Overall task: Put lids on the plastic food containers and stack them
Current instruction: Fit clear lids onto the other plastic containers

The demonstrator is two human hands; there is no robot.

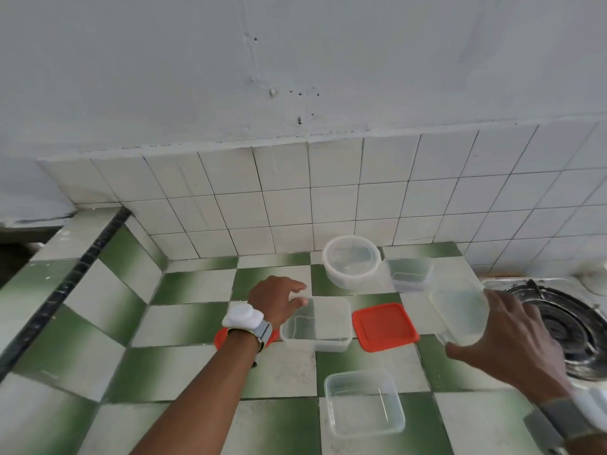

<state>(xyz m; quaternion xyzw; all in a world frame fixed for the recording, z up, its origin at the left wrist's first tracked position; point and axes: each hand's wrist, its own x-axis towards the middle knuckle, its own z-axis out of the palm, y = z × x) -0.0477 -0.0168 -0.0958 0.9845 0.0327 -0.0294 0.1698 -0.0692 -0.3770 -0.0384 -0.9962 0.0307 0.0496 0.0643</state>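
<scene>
On the green and white tiled counter (184, 326) a clear rectangular container (317, 325) stands open-topped in the middle. My left hand (277, 298) touches its left rim with fingers spread. A square red lid (384, 326) lies flat just right of it. Part of a round red lid (221, 338) shows under my left wrist. My right hand (505, 339) holds a clear lid (458, 313), tilted and blurred, above the counter at the right. At the back stand a round clear container (351, 261) and a small clear square container (409, 274). A clear square container (364, 405) sits nearest me.
A steel gas stove burner (558, 323) stands at the right edge, under my right hand. The white tiled wall (295, 205) rises behind the containers. A black tile strip (65, 284) runs along the left ledge.
</scene>
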